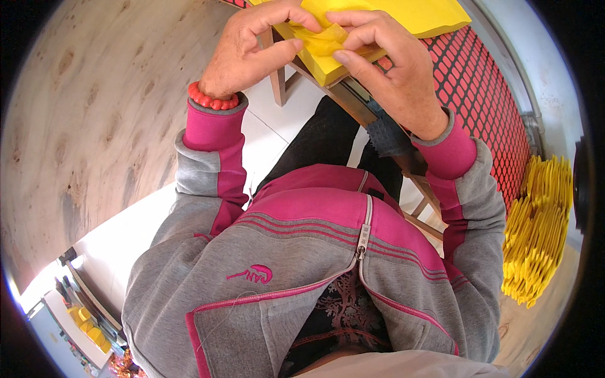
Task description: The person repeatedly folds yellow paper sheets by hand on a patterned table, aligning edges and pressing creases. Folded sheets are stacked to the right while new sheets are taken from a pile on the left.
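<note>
At the upper middle, both hands work on a thin yellow sheet (329, 39), paper or cloth, with a small folded flap standing up. My left hand (252, 47), with a red bead bracelet at the wrist, has its index finger and thumb on the sheet's left side, gripping it loosely. From the right, my right hand (397, 66) pinches the flap between thumb and fingertips. Beneath lies a thick yellow stack (428, 16), which reaches the upper edge of the view. Part of the fold is hidden by my fingers.
The stack rests on a wooden-framed surface with a red and black patterned cover (469, 82). A large plywood board (107, 120) fills the left. Bundles of folded yellow pieces (535, 233) stand at the right. Shelving with yellow items (91, 327) is at lower left.
</note>
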Tool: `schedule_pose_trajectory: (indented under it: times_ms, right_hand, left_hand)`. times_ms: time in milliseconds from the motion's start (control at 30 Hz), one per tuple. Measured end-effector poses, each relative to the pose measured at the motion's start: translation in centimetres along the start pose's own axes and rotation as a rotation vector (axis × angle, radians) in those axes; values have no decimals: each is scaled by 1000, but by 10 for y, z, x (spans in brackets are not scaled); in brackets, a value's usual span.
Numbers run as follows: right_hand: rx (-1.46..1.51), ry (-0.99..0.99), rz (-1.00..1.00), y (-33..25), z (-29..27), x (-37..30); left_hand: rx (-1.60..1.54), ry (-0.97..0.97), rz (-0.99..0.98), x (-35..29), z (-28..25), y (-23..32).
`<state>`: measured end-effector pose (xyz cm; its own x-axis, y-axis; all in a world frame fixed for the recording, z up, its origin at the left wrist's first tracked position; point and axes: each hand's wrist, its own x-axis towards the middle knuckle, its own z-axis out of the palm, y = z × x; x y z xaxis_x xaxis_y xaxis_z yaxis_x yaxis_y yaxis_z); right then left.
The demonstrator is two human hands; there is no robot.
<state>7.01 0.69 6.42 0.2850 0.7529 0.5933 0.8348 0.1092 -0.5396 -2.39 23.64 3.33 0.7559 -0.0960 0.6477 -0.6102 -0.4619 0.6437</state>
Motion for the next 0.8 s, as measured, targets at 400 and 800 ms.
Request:
schedule_pose_trajectory:
  times_ms: [400, 800]
  right_hand:
    - [-126, 81, -88, 0, 1, 0]
    - [-197, 117, -142, 0, -1, -2]
  left_hand:
    - [42, 39, -70, 2, 8, 6]
    - [41, 91, -90, 2, 12, 6]
